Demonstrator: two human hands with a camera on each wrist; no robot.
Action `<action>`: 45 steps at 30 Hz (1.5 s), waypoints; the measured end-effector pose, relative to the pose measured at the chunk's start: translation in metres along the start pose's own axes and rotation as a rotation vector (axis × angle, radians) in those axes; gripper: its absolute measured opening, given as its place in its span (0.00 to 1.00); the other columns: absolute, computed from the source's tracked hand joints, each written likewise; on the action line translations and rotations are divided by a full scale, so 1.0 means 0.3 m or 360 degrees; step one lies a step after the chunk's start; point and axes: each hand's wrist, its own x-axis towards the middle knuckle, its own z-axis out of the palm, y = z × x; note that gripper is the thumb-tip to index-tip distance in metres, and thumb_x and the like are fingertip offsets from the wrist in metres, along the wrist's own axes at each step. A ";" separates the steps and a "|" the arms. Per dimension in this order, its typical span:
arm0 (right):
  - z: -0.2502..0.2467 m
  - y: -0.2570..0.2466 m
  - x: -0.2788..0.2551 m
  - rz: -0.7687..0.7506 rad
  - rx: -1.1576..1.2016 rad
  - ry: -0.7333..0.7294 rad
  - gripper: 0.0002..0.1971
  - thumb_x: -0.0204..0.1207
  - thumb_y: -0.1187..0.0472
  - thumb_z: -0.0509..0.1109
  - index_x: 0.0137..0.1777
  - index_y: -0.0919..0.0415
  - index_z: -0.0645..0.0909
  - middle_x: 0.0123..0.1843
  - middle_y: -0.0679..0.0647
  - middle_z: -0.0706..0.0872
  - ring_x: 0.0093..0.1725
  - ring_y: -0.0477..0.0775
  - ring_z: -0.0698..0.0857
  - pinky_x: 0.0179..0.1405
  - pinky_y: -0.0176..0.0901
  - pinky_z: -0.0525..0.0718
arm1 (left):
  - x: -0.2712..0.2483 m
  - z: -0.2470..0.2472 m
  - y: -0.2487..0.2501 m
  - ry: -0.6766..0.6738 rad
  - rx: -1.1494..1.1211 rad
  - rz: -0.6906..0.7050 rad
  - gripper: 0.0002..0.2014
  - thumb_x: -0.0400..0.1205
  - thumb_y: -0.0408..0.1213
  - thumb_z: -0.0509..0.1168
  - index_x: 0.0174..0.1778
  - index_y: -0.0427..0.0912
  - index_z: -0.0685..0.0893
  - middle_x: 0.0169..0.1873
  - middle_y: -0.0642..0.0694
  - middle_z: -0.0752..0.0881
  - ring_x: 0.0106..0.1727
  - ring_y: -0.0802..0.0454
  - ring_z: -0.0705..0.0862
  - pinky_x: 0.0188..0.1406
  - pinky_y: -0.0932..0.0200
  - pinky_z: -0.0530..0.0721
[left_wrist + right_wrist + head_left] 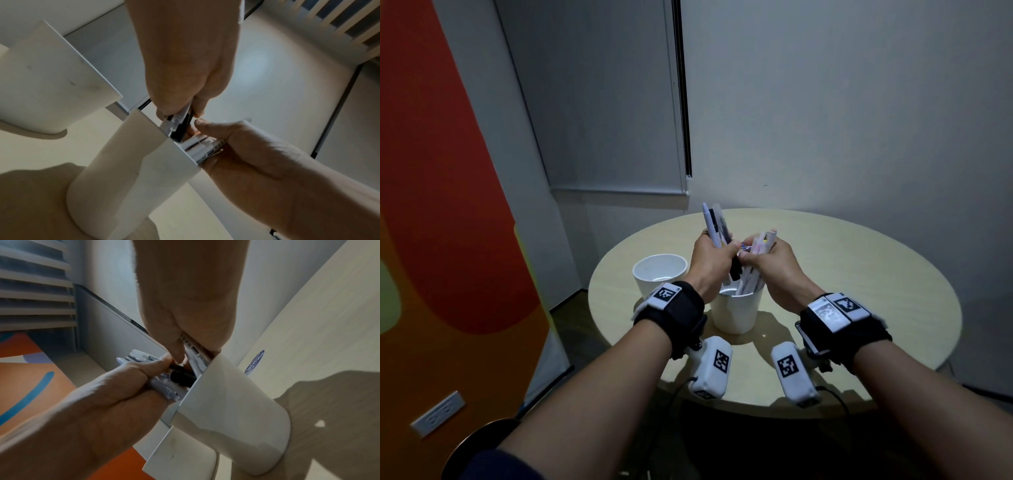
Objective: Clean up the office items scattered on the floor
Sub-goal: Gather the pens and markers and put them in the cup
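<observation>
Our left hand [710,260] and right hand [774,262] each grip pens [714,222] over the near cup [736,313] on the bench [859,274]; only dropping them in seems left.

office room | round table [859,274] | window blind [602,102] | wall outlet [438,414]

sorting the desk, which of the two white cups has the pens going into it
The nearer white cup, right under both hands; the farther cup to its left holds no pens.
</observation>
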 end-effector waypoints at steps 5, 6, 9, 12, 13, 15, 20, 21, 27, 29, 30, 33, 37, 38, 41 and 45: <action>-0.009 -0.012 0.011 0.0082 -0.0094 -0.0027 0.19 0.66 0.75 0.72 0.56 0.61 0.81 0.55 0.67 0.86 0.48 0.57 0.87 0.43 0.45 0.83 | -0.004 0.010 -0.021 0.0013 0.0138 -0.0102 0.22 0.73 0.30 0.75 0.61 0.42 0.77 0.48 0.42 0.85 0.47 0.46 0.88 0.44 0.50 0.90; -0.011 -0.013 0.013 0.0104 -0.0098 -0.0030 0.19 0.66 0.74 0.73 0.57 0.60 0.81 0.55 0.67 0.86 0.45 0.57 0.87 0.40 0.43 0.81 | -0.007 0.007 -0.018 0.0021 0.0118 -0.0110 0.23 0.74 0.28 0.75 0.63 0.42 0.76 0.48 0.43 0.85 0.45 0.49 0.87 0.43 0.53 0.89; -0.017 -0.019 0.018 0.0110 -0.0128 -0.0011 0.21 0.65 0.69 0.77 0.58 0.57 0.81 0.58 0.63 0.84 0.50 0.56 0.85 0.39 0.41 0.79 | -0.004 -0.021 -0.018 0.0040 0.0121 -0.0090 0.28 0.75 0.24 0.73 0.69 0.43 0.73 0.58 0.41 0.83 0.55 0.48 0.85 0.55 0.53 0.86; -0.028 -0.049 0.025 0.0043 -0.0246 0.0001 0.22 0.65 0.60 0.81 0.59 0.56 0.81 0.57 0.57 0.84 0.58 0.56 0.84 0.48 0.45 0.82 | -0.012 -0.053 -0.009 0.0051 0.0243 -0.0023 0.28 0.77 0.30 0.73 0.72 0.45 0.72 0.64 0.43 0.80 0.63 0.47 0.82 0.61 0.53 0.82; -0.030 -0.068 0.026 0.0007 -0.0299 0.0008 0.21 0.66 0.58 0.80 0.59 0.57 0.81 0.56 0.57 0.84 0.58 0.56 0.85 0.52 0.48 0.83 | -0.013 -0.067 -0.005 0.0078 0.0288 0.0011 0.27 0.78 0.33 0.72 0.72 0.46 0.73 0.64 0.44 0.80 0.64 0.48 0.81 0.61 0.53 0.81; -0.024 -0.125 0.021 -0.0117 -0.0410 0.0056 0.17 0.69 0.55 0.78 0.57 0.56 0.82 0.54 0.56 0.86 0.55 0.55 0.87 0.57 0.53 0.86 | -0.017 -0.101 0.009 0.0174 0.0362 0.0115 0.22 0.80 0.36 0.70 0.70 0.46 0.76 0.64 0.47 0.81 0.65 0.50 0.80 0.62 0.54 0.80; 0.092 -0.307 -0.027 -0.0573 -0.0692 0.0111 0.06 0.71 0.59 0.72 0.44 0.56 0.89 0.42 0.51 0.91 0.45 0.50 0.89 0.48 0.43 0.85 | -0.061 -0.227 0.062 0.0304 0.0387 0.0416 0.11 0.83 0.38 0.66 0.60 0.45 0.84 0.54 0.52 0.87 0.57 0.59 0.85 0.61 0.58 0.84; 0.139 -0.332 -0.051 -0.0606 -0.0636 -0.0017 0.04 0.70 0.60 0.72 0.41 0.56 0.88 0.39 0.52 0.91 0.42 0.51 0.89 0.45 0.45 0.86 | -0.074 -0.263 0.073 0.0319 0.0396 0.0466 0.09 0.83 0.39 0.66 0.58 0.46 0.85 0.52 0.53 0.88 0.56 0.60 0.85 0.59 0.59 0.84; 0.511 -0.306 -0.209 -0.0566 -0.0702 -0.0667 0.03 0.72 0.64 0.73 0.39 0.63 0.87 0.35 0.58 0.91 0.36 0.52 0.90 0.35 0.43 0.86 | -0.168 -0.594 0.052 0.0462 0.0567 0.0439 0.06 0.80 0.36 0.66 0.51 0.46 0.86 0.43 0.49 0.90 0.47 0.52 0.89 0.50 0.49 0.90; 0.643 -0.231 -0.238 -0.0449 -0.0672 -0.0728 0.04 0.73 0.64 0.73 0.40 0.65 0.87 0.37 0.63 0.91 0.36 0.54 0.90 0.35 0.44 0.84 | -0.226 -0.726 0.000 0.0510 0.0665 0.0349 0.05 0.80 0.35 0.67 0.50 0.43 0.86 0.43 0.46 0.90 0.47 0.48 0.90 0.48 0.48 0.90; 0.714 -0.180 -0.249 -0.0379 -0.0661 -0.0778 0.05 0.74 0.64 0.73 0.42 0.67 0.87 0.38 0.65 0.91 0.36 0.55 0.89 0.36 0.47 0.84 | -0.241 -0.799 -0.044 0.0506 0.0699 0.0278 0.05 0.81 0.34 0.67 0.50 0.40 0.87 0.44 0.43 0.91 0.46 0.45 0.90 0.46 0.48 0.89; 0.895 0.007 -0.308 -0.0187 -0.0593 -0.0917 0.09 0.77 0.64 0.72 0.45 0.73 0.86 0.37 0.68 0.89 0.34 0.56 0.87 0.38 0.52 0.88 | -0.328 -0.978 -0.197 0.0493 0.0717 0.0106 0.06 0.82 0.28 0.65 0.51 0.34 0.86 0.43 0.38 0.90 0.42 0.43 0.90 0.39 0.50 0.88; 1.132 0.413 -0.417 0.0177 -0.0653 -0.1250 0.10 0.77 0.64 0.71 0.47 0.74 0.85 0.35 0.65 0.87 0.31 0.56 0.85 0.33 0.46 0.85 | -0.436 -1.201 -0.575 0.0495 0.0732 -0.0216 0.05 0.83 0.27 0.64 0.50 0.35 0.86 0.40 0.40 0.89 0.35 0.51 0.87 0.33 0.56 0.85; 1.178 0.536 -0.446 0.0275 -0.0706 -0.1334 0.11 0.77 0.63 0.71 0.48 0.75 0.85 0.36 0.68 0.87 0.33 0.58 0.86 0.35 0.48 0.86 | -0.462 -1.249 -0.698 0.0492 0.0684 -0.0311 0.05 0.83 0.26 0.63 0.50 0.35 0.85 0.39 0.39 0.89 0.34 0.51 0.87 0.33 0.56 0.84; 1.261 0.925 -0.510 0.0550 -0.0962 -0.1557 0.14 0.78 0.63 0.70 0.52 0.79 0.83 0.45 0.76 0.89 0.39 0.65 0.87 0.43 0.57 0.87 | -0.559 -1.351 -1.058 0.0464 0.0632 -0.0596 0.06 0.84 0.24 0.61 0.48 0.34 0.83 0.37 0.38 0.88 0.32 0.49 0.87 0.32 0.56 0.83; 1.223 1.415 -0.566 0.0917 -0.1268 -0.1682 0.09 0.79 0.66 0.69 0.49 0.75 0.83 0.44 0.73 0.88 0.39 0.64 0.85 0.40 0.56 0.86 | -0.712 -1.411 -1.540 0.0290 0.0596 -0.0979 0.07 0.84 0.24 0.60 0.46 0.34 0.83 0.35 0.38 0.87 0.30 0.49 0.84 0.26 0.61 0.79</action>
